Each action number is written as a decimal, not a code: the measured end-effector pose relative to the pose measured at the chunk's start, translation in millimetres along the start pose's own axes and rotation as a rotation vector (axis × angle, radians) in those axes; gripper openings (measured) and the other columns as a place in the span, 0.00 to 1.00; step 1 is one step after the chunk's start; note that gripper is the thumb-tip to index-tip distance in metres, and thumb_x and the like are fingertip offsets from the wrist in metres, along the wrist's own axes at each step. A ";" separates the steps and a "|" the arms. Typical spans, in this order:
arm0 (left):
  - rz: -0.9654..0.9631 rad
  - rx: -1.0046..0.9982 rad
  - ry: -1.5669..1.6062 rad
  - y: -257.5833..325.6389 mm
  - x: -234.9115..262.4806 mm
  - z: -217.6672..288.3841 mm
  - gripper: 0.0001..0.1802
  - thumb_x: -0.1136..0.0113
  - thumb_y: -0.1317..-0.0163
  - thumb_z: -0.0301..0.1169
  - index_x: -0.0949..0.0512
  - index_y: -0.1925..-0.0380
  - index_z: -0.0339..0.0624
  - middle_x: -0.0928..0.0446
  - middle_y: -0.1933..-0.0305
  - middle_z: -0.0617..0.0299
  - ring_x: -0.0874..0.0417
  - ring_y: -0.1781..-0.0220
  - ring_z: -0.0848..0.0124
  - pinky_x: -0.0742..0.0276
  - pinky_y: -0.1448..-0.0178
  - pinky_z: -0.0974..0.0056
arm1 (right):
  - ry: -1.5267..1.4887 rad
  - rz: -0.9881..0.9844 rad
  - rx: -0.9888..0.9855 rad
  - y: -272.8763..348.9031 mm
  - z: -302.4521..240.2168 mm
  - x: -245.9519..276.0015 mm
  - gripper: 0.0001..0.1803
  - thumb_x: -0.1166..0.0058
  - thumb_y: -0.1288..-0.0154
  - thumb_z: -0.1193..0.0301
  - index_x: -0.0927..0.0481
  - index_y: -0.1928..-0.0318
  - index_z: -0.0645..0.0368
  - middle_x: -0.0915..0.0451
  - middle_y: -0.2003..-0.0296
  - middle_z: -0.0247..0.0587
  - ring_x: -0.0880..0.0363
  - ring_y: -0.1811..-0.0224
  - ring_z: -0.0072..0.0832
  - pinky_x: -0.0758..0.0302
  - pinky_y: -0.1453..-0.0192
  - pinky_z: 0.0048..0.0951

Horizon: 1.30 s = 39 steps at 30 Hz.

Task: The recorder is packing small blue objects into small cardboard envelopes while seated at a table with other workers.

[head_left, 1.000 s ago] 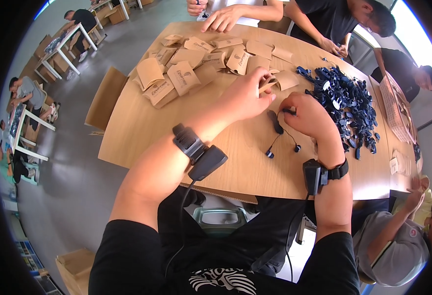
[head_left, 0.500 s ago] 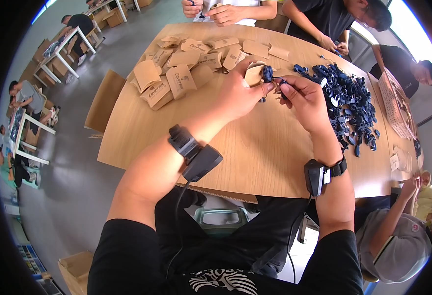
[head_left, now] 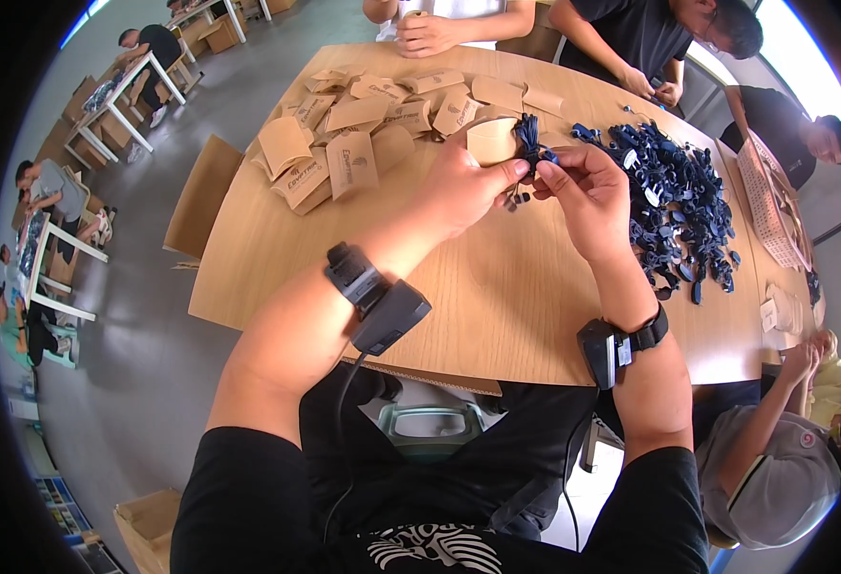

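Note:
Over the middle of the table, my left hand (head_left: pixel 473 182) is closed, with a small brown cardboard pillow box (head_left: pixel 492 141) in its grip. Its thumb presses on a coiled bundle of dark blue earphones (head_left: pixel 529 134) beside the box's end. My right hand (head_left: pixel 588 187) pinches the same bundle from the right with thumb and fingers. The cable loops stand up above the fingertips, while small earbud ends (head_left: pixel 516 199) hang below. My fingers hide the bundle's middle.
Many brown pillow boxes (head_left: pixel 353 163) lie heaped on the table's far left. A pile of dark blue earphone bundles (head_left: pixel 678 206) covers the right side, near a white basket (head_left: pixel 769 206). Co-workers' hands (head_left: pixel 427 34) are at the far edge. A cardboard carton (head_left: pixel 205 196) stands left.
The earphone bundle has turned and risen, so its cable loops now stand upright. My right fingers have closed in on it. A co-worker's hand across the table has moved.

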<state>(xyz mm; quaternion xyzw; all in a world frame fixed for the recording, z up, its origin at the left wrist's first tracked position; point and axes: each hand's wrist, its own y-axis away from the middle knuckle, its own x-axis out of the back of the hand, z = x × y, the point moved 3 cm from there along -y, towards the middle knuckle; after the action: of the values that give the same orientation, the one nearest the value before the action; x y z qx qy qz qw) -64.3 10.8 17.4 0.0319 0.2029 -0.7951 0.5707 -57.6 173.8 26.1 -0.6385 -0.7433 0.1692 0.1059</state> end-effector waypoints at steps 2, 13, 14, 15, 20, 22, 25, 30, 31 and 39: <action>-0.030 0.002 -0.021 -1.3 2.2 1.3 0.11 0.39 0.37 0.21 0.23 0.55 0.41 0.20 0.67 0.69 0.24 0.73 0.82 0.30 0.74 0.75 | 0.047 -0.009 0.014 -0.9 -0.6 0.7 0.07 0.38 0.38 0.82 0.23 0.62 0.67 0.16 0.66 0.40 0.17 0.66 0.21 0.19 0.61 0.21; -0.200 0.144 0.154 1.0 5.8 -2.0 0.14 0.48 0.31 0.28 0.25 0.46 0.42 0.19 0.58 0.63 0.19 0.62 0.73 0.24 0.64 0.67 | 0.242 -0.071 0.017 -0.4 -21.5 0.7 0.15 0.39 0.40 0.86 0.25 0.53 0.70 0.17 0.61 0.40 0.17 0.59 0.23 0.20 0.55 0.22; -0.165 0.065 -0.044 1.1 2.9 -2.6 0.15 0.51 0.31 0.26 0.25 0.46 0.41 0.19 0.55 0.63 0.19 0.57 0.72 0.23 0.59 0.66 | 0.155 -0.030 0.065 -1.3 -23.7 4.6 0.15 0.40 0.39 0.86 0.25 0.52 0.69 0.18 0.60 0.40 0.18 0.58 0.23 0.20 0.53 0.22; -0.129 -0.014 -0.242 1.2 1.4 -2.8 0.17 0.54 0.32 0.25 0.26 0.45 0.40 0.20 0.52 0.62 0.20 0.52 0.72 0.22 0.55 0.65 | 0.068 0.011 0.113 -2.5 -25.6 9.2 0.15 0.41 0.38 0.86 0.26 0.51 0.69 0.19 0.59 0.39 0.19 0.57 0.22 0.21 0.52 0.22; -0.213 -0.036 -0.572 5.5 -4.9 -3.2 0.17 0.48 0.37 0.23 0.25 0.47 0.37 0.21 0.51 0.63 0.21 0.47 0.72 0.21 0.49 0.66 | -0.246 -0.026 0.208 -3.0 -31.0 18.2 0.17 0.43 0.39 0.88 0.25 0.49 0.67 0.19 0.58 0.39 0.19 0.55 0.24 0.21 0.48 0.26; -0.199 -0.070 -0.773 7.1 -9.2 -6.5 0.15 0.39 0.42 0.25 0.23 0.53 0.36 0.19 0.56 0.60 0.18 0.53 0.70 0.21 0.52 0.66 | -0.247 -0.054 0.240 -2.6 -33.8 21.0 0.17 0.43 0.39 0.88 0.25 0.49 0.67 0.19 0.57 0.39 0.19 0.54 0.24 0.21 0.47 0.27; -0.182 -0.041 -0.863 11.6 -17.1 1.9 0.13 0.35 0.46 0.28 0.22 0.60 0.36 0.18 0.62 0.57 0.17 0.60 0.68 0.21 0.54 0.66 | -0.245 -0.073 0.261 -0.3 -34.5 19.1 0.20 0.42 0.39 0.88 0.26 0.46 0.66 0.19 0.56 0.40 0.20 0.53 0.25 0.22 0.46 0.26; -0.187 -0.057 -0.932 12.5 -21.3 5.1 0.13 0.33 0.46 0.32 0.21 0.63 0.37 0.19 0.68 0.55 0.17 0.65 0.65 0.23 0.57 0.63 | -0.266 -0.041 0.325 0.9 -43.6 11.7 0.26 0.42 0.38 0.86 0.32 0.40 0.63 0.19 0.57 0.41 0.20 0.53 0.25 0.24 0.45 0.24; -0.188 -0.069 -0.962 12.7 -22.0 5.9 0.14 0.32 0.47 0.33 0.21 0.63 0.37 0.19 0.68 0.55 0.18 0.66 0.64 0.23 0.59 0.63 | -0.265 -0.032 0.339 1.2 -44.0 11.7 0.25 0.42 0.38 0.86 0.32 0.41 0.62 0.19 0.56 0.41 0.20 0.53 0.25 0.24 0.45 0.25; -0.180 -0.005 -0.897 14.0 -21.4 2.6 0.16 0.31 0.47 0.34 0.22 0.63 0.37 0.20 0.69 0.57 0.19 0.66 0.66 0.24 0.60 0.63 | -0.120 0.006 0.397 12.3 -43.4 -1.2 0.23 0.42 0.39 0.87 0.35 0.46 0.62 0.21 0.57 0.42 0.19 0.51 0.27 0.22 0.46 0.28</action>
<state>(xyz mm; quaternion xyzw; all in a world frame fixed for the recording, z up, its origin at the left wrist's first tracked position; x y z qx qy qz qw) -43.6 25.3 21.9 -0.3348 -0.0604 -0.7761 0.5309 -30.0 179.3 61.4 -0.5961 -0.6985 0.3503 0.1844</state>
